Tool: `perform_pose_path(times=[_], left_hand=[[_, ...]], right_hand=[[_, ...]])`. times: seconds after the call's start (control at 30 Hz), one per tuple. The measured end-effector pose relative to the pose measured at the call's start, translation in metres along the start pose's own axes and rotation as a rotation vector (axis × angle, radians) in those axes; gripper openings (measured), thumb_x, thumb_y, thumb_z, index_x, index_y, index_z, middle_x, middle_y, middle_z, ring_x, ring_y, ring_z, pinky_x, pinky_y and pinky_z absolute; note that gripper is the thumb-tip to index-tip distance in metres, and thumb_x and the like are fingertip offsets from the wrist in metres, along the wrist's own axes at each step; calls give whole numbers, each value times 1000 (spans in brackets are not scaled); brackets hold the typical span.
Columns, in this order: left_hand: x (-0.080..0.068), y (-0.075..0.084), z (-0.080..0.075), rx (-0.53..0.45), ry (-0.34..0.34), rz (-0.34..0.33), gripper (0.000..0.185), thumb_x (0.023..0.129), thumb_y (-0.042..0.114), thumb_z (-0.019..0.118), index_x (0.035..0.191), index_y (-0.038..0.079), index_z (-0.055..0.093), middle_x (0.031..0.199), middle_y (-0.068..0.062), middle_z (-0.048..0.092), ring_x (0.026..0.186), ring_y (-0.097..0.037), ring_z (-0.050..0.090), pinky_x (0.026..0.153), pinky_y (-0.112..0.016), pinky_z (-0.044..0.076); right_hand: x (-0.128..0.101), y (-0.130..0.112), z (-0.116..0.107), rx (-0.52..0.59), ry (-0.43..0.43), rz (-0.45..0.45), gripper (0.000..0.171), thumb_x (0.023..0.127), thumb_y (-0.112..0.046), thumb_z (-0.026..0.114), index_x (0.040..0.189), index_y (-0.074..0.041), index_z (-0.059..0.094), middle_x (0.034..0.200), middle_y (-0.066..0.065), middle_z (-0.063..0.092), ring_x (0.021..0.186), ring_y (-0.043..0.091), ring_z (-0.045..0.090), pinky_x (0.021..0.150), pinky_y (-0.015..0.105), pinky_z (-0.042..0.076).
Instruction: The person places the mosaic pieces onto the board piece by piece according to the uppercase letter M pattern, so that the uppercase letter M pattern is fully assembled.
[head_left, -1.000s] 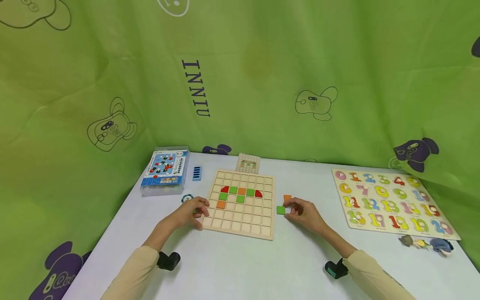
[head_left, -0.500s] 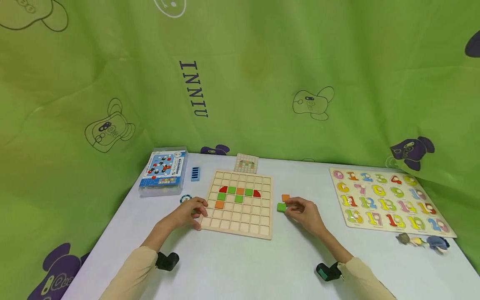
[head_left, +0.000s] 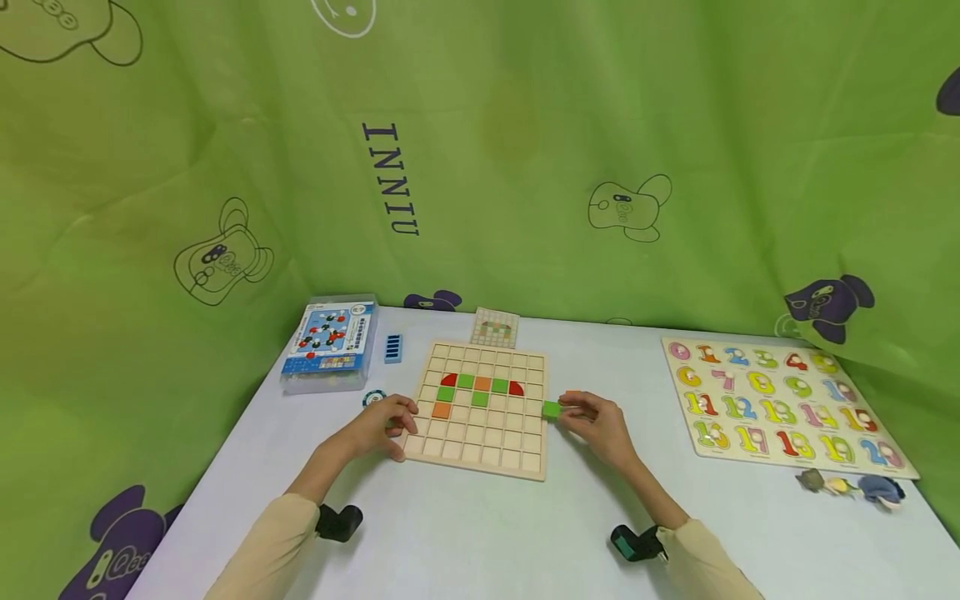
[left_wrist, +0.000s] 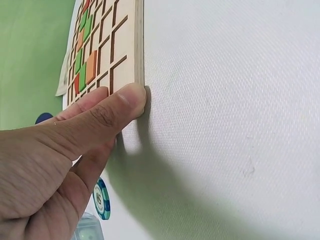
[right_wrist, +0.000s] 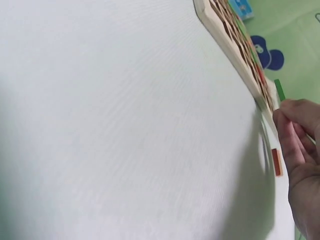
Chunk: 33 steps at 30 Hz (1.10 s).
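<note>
While the fingertips of the right hand (head_left: 600, 425) pinch the green square tile (head_left: 552, 409) by its edges, the tile hangs just at the right rim of the wooden grid board (head_left: 480, 433), lifted off the white table (head_left: 480, 533). It looks thin, flat and stiff, probably light wood with a painted face, so an edge pinch between thumb and forefinger seems the sound hold; a grip on the smooth faces would likely slip. In the right wrist view the tile (right_wrist: 279, 89) shows edge-on above the curled fingers (right_wrist: 295, 130), with an orange tile (right_wrist: 277, 162) lying flat on the table below the hand.

The left hand (head_left: 378, 427) rests against the board's left edge, its thumb (left_wrist: 122, 107) pressed to the rim, holding nothing else. Green, orange and red pieces already sit in the board's upper cells. A poker chip (left_wrist: 102, 199) lies just beside that hand; a number puzzle (head_left: 780, 406) sits well apart to the right.
</note>
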<state>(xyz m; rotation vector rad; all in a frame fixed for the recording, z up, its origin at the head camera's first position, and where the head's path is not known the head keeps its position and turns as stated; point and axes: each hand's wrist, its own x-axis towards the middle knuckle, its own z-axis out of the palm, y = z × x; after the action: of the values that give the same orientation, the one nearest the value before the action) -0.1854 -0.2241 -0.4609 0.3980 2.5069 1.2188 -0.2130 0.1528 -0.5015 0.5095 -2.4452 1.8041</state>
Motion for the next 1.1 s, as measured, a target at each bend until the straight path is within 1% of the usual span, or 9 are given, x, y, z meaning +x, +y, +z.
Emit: perform_pose_path(times=[0.23,0.33,0.5,0.83,0.9,1.03,1.1], left_hand=[[1,0,-1,-11,-5,3,28,64,-12,80,86,-7,63,124,-23,49,112,-35,49,89,-39,52],[0,1,-1,-19,-7,8,28,65,-12,80,86,-8,63,125,-24,49,112,-36,48,90,-39,52],[-1,1,-1,-27,-8,11,28,64,-13,80,86,-8,63,125,-24,48,112,-37,50,90,-39,52],[1,-2,-1,-38,-11,25,29,64,-12,80,87,-8,63,126,-25,48,113,-38,51,90,-39,52],[1,-2,-1,-40,-12,28,29,64,-12,81,87,-8,62,126,-25,48,113,-38,51,90,-39,52],[1,-2,-2,-35,-15,31,30,64,-12,81,87,-8,62,126,-25,48,114,-38,50,90,-39,52],[0,-2,-2,-30,-14,34,29,64,-12,81,87,-8,63,126,-25,48,114,-38,50,90,-39,52]], right_hand=[[-1,-29,4,-35,1,30,30,78,14,69,107,17,61,104,32,65,88,41,65,73,17,54],[-1,-32,5,-31,-1,43,29,78,14,68,107,18,61,105,33,64,89,43,65,74,17,54],[0,-35,8,-19,-6,29,29,79,14,68,107,17,61,105,33,64,90,44,64,74,17,54],[7,-32,16,9,-15,10,30,78,15,68,107,18,61,105,34,63,89,44,64,75,25,56],[10,-24,19,12,-10,12,29,78,14,69,107,16,62,105,32,64,90,43,65,75,25,56],[16,-5,25,0,-3,18,30,79,9,72,107,11,65,106,26,66,90,35,66,75,22,56],[17,-1,28,-6,-3,19,30,78,7,73,107,8,66,106,23,67,89,31,67,75,21,55]])
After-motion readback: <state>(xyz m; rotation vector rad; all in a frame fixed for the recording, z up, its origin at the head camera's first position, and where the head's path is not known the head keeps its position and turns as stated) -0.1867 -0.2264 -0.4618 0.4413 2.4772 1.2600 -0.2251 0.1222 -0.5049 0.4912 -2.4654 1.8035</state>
